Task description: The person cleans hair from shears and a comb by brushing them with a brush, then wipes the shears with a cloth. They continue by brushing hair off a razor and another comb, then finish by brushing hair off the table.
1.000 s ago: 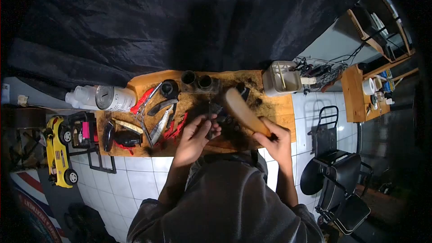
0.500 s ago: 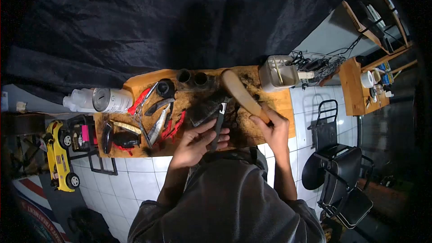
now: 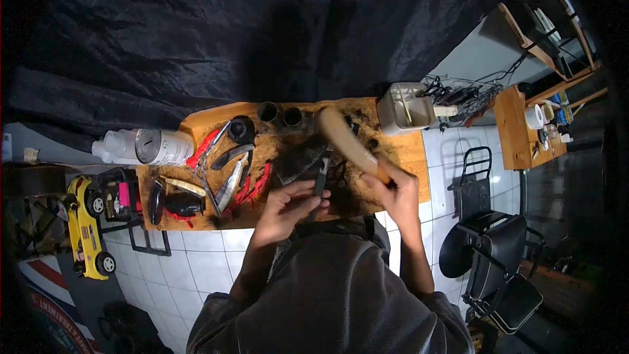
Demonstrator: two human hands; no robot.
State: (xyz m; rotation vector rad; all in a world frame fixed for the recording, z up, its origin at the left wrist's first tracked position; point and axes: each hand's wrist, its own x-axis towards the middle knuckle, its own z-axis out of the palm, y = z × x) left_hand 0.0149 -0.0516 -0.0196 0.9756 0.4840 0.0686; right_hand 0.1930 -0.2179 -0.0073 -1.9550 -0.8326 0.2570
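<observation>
My left hand [image 3: 286, 211] is closed round a slim black-handled tool [image 3: 320, 180] with a silver part near its far end, pointing away from me over the table. My right hand [image 3: 398, 193] grips the near end of a long, curved wooden brush [image 3: 350, 142]. The brush slants up and left, its far part blurred, close to the tip of the black tool; its bristles cannot be made out. Beneath them lies a dark, flat piece [image 3: 298, 160] on the wooden table [image 3: 413, 164], which is strewn with dark hair-like bits.
At left on the table are a white can [image 3: 164, 147], silver scissors-like tools [image 3: 232, 180], red clips [image 3: 255, 190] and black clippers [image 3: 183, 203]. Two dark cups [image 3: 292, 117] and a grey bin [image 3: 406, 111] stand along the back. A folding chair [image 3: 495, 242] is right.
The brush's far end has swung slightly left and down with my right hand, nearer the black tool. My left hand has tilted the tool a little and its fingers have closed more round it.
</observation>
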